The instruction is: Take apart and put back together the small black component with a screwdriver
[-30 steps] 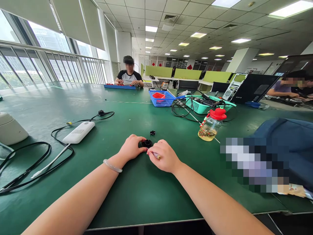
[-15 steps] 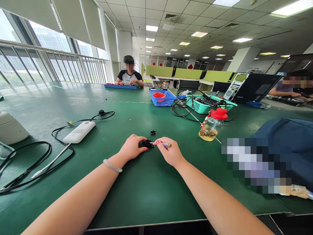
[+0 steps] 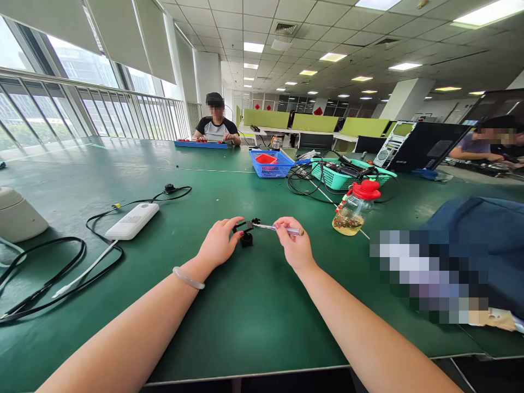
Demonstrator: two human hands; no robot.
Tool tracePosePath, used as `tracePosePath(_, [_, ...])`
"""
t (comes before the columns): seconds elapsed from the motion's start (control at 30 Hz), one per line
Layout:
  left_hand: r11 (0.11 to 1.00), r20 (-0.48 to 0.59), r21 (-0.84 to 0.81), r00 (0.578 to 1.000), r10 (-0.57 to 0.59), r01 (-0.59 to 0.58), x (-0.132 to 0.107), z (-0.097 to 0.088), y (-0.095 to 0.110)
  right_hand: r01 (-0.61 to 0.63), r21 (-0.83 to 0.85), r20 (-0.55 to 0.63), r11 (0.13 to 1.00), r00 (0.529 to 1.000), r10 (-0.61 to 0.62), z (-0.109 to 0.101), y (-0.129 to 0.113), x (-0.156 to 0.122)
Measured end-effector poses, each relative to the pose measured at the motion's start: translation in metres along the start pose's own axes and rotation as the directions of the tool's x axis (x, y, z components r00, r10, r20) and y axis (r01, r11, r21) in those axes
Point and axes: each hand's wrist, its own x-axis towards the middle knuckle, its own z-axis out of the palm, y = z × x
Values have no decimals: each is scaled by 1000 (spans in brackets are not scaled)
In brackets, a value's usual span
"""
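My left hand (image 3: 219, 240) is closed, pinching a small black frame-like part (image 3: 244, 226) between thumb and fingers, tilted up off the table. Just below that frame sits a black, roughly cylindrical piece (image 3: 246, 240) on the green tabletop (image 3: 254, 305). A screwdriver (image 3: 286, 229) with a pale, see-through handle is gripped in my right hand (image 3: 297, 248), its thin shaft pointing left. The tip is close to the frame and to another little black part (image 3: 256, 221) behind; whether it touches either, I cannot tell.
Left of my arms lie a white power strip (image 3: 133, 221) and black cables. To the right stand a red-lidded bottle (image 3: 355, 210) and a dark blue bag (image 3: 483, 245). Farther back are a blue basket (image 3: 272, 169), a green basket (image 3: 333, 177) and a person (image 3: 216, 126) across the table.
The black frame has come up and apart from the cylindrical piece, which now shows on the table below it. My right hand has shifted right with the screwdriver.
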Motion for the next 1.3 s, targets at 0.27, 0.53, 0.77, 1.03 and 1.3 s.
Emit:
tracePosePath(0.27, [935, 92, 330, 982, -167, 128, -4, 5, -5, 83, -305, 154, 949, 987, -37, 1, 19, 6])
tracePosePath(0.53, [994, 73, 80, 994, -80, 75, -3, 9, 3, 14, -321, 249, 947, 966, 70, 2, 34, 13])
tracePosePath(0.77, [986, 242, 16, 957, 158, -166, -6, 14, 10, -117, -166, 240, 979, 958, 155, -5, 34, 16])
tracePosePath(1.03, [992, 122, 107, 990, -77, 64, -3, 6, 5, -211, 29, 307, 977, 932, 192, -5, 32, 13])
tracePosePath(1.3, [997, 229, 41, 972, 53, -64, -3, 5, 0, -264, 374, 67, 889, 964, 258, -13, 41, 21])
